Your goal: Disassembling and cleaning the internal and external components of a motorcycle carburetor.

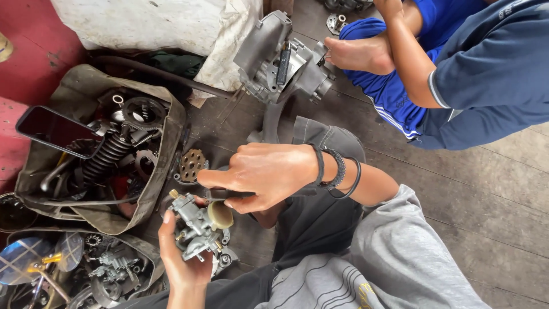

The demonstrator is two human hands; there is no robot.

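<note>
Head view, looking down at a wooden floor (486, 189). Left hand (182, 257): grip clenched around a small grey metal carburettor (196, 226), held up from below, fingers wrapped about its body, a brass fitting at its upper left end and a round tan cap on its right side. Right hand (260, 174): grip closed on a thin dark tool (213, 198), pinched between thumb and fingers, tip laid just above the carburettor, next to the tan cap; kind of tool not discernible. Dark braided bands (337, 170) worn on the right wrist; grey sleeve (400, 252) over the forearm. Carburettor positioned low and left of centre, above a dark trouser leg, just right of an open olive cloth bag (163, 177). Bag filled with a coil spring (107, 155), a toothed gear ring (143, 113) and other metal parts; black-framed mirror (54, 130) lying across its left edge. Drilled round sprocket plate (191, 165) resting on the floor between bag and right hand. Larger grey engine casing (283, 60) standing on the floor farther up. Second person in blue clothing (486, 74) seated at upper right, bare foot (360, 54) touching the casing.
</note>
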